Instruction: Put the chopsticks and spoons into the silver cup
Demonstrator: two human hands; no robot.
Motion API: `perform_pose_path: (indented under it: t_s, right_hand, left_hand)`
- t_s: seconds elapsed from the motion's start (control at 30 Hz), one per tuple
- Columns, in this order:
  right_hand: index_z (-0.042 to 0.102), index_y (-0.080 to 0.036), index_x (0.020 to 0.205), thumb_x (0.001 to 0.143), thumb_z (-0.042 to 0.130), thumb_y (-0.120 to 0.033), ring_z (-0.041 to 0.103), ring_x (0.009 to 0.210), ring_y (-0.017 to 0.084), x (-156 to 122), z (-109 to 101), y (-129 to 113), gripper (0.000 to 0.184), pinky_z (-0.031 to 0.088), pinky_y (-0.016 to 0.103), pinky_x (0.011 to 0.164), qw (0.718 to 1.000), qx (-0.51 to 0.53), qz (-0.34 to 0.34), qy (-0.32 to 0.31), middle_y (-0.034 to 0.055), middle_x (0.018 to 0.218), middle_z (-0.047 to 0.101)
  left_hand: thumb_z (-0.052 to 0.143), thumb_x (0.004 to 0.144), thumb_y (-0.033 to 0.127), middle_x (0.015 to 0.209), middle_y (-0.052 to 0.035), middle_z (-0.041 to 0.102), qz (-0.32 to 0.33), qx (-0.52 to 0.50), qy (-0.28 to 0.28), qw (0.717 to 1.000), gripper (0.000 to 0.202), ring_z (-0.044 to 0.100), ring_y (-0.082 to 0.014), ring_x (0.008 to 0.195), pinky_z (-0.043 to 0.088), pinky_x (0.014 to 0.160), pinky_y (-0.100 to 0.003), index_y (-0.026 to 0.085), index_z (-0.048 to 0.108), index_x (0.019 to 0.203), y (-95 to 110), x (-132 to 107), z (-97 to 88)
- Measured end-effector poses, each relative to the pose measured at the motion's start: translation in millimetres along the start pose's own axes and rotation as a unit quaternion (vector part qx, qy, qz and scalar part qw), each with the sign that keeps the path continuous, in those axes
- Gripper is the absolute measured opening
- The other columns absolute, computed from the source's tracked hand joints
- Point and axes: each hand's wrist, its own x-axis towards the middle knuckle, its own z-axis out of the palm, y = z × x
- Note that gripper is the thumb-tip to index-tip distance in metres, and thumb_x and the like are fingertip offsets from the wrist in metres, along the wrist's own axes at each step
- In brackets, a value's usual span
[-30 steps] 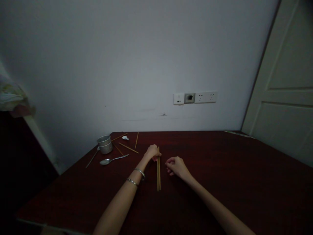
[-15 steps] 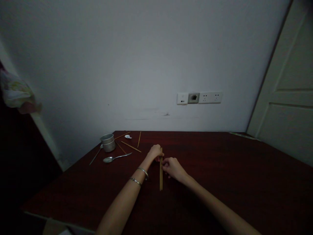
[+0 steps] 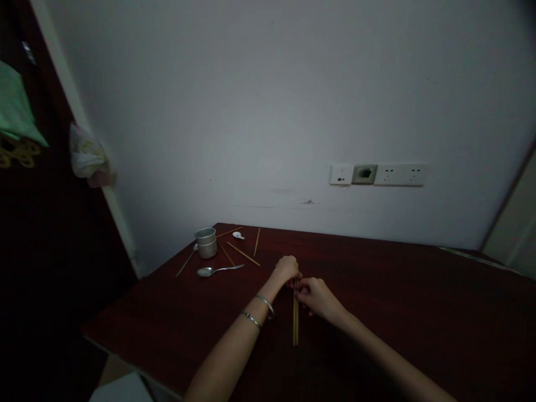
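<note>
A pair of wooden chopsticks (image 3: 295,324) lies side by side, pointing toward me, above or on the dark red table. My left hand (image 3: 287,269), with two bracelets on its wrist, is closed around their far end, which its fingers mostly cover. Just nearer to me, my right hand (image 3: 315,296) pinches the same chopsticks from the right with thumb and fingertips. The near ends stick out free below both hands. Whether the sticks rest on the tabletop I cannot tell.
Left of my hands, a metal spoon (image 3: 206,272) lies on the table (image 3: 377,290). Behind it stand a metal cup (image 3: 206,243), several loose chopsticks (image 3: 243,254) and a small white spoon (image 3: 238,235). A wall with sockets (image 3: 397,175) borders the back edge.
The view has turned left, so everything appears shifted to the right. My left hand now covers the chopsticks' far tips, which showed before. Both hands keep their hold.
</note>
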Motion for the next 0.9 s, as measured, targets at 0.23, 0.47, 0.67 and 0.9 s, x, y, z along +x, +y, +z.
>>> perform_pose_path:
  t_s: [0.23,0.47,0.67,0.9]
  right_hand:
    - [0.06,-0.013,0.078,0.07,0.048,-0.019,0.048,0.035,0.007,5.9,-5.7,-5.8,0.016,0.042,0.016,0.03,0.999,-0.007,0.011,-0.03,-0.0028,0.049,0.052]
    - [0.06,-0.013,0.076,0.07,0.047,-0.019,0.054,0.043,0.009,23.7,-34.1,-22.1,0.015,0.042,0.015,0.032,0.999,0.018,-0.021,-0.019,-0.0021,0.052,0.053]
    - [0.061,-0.012,0.079,0.068,0.054,-0.023,0.053,0.04,0.009,61.5,-48.6,-28.8,0.017,0.043,0.016,0.032,0.998,0.048,-0.028,-0.007,-0.0013,0.052,0.056]
    - [0.06,-0.011,0.079,0.067,0.056,-0.022,0.056,0.047,0.009,110.7,-43.1,-43.1,0.017,0.042,0.015,0.033,0.993,0.11,-0.024,-0.02,0.0009,0.058,0.059]
  left_hand:
    - [0.06,0.064,0.02,0.057,-0.0112,0.065,-0.009,0.045,0.026,0.999,0.013,0.062,-0.0182,0.052,0.05,0.053,-0.024,0.009,0.066,0.063,2.8,-2.9,-2.1]
    - [0.053,0.07,0.029,0.054,-0.0098,0.064,-0.01,0.04,0.106,0.993,0.023,0.063,-0.0165,0.058,0.048,0.059,-0.021,0.009,0.066,0.068,-1.8,-15.2,-39.7]
    - [0.042,0.074,0.026,0.061,-0.0096,0.065,-0.042,-0.004,0.13,0.991,0.029,0.06,-0.0131,0.047,0.047,0.047,-0.021,0.009,0.062,0.063,-56.6,-13.5,-85.9]
    - [0.042,0.072,0.02,0.065,-0.0107,0.065,-0.125,-0.07,0.131,0.981,0.022,0.054,-0.0094,0.04,0.045,0.039,-0.019,0.007,0.059,0.066,-141.3,-19.5,-122.2]
